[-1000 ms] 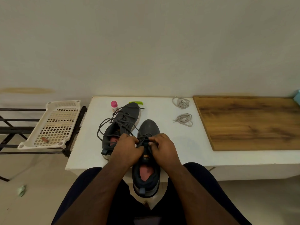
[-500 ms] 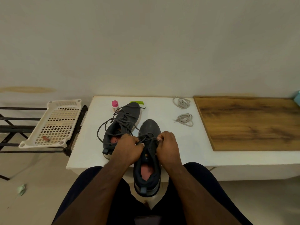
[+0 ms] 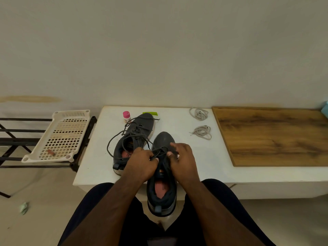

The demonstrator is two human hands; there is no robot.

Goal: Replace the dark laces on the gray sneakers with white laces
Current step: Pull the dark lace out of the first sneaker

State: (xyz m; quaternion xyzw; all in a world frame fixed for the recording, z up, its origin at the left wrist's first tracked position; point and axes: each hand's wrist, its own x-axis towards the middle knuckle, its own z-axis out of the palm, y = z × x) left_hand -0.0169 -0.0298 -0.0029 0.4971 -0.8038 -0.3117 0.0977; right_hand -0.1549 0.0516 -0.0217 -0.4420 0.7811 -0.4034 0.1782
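Two gray sneakers lie on the white table (image 3: 204, 162). The near sneaker (image 3: 162, 192) overhangs the front edge toward my lap, toe pointing away. My left hand (image 3: 141, 165) and my right hand (image 3: 182, 161) rest over its tongue, both pinching its dark lace (image 3: 160, 151) near the upper eyelets. The far sneaker (image 3: 136, 137) sits behind and to the left, its dark lace (image 3: 113, 142) loosened and looping over the table. Two coiled white laces lie on the table at the back right, one (image 3: 198, 113) behind the other (image 3: 202, 132).
A wooden board (image 3: 273, 135) covers the table's right part. A small pink-capped bottle (image 3: 126, 116) and a green object (image 3: 150, 113) stand behind the far sneaker. A white perforated tray (image 3: 60, 137) rests on a black rack (image 3: 16, 139) at the left.
My hands have drawn slightly apart over the near sneaker, pulling its dark lace looser. My right fingers have spread a little. The far sneaker and white laces have not moved.
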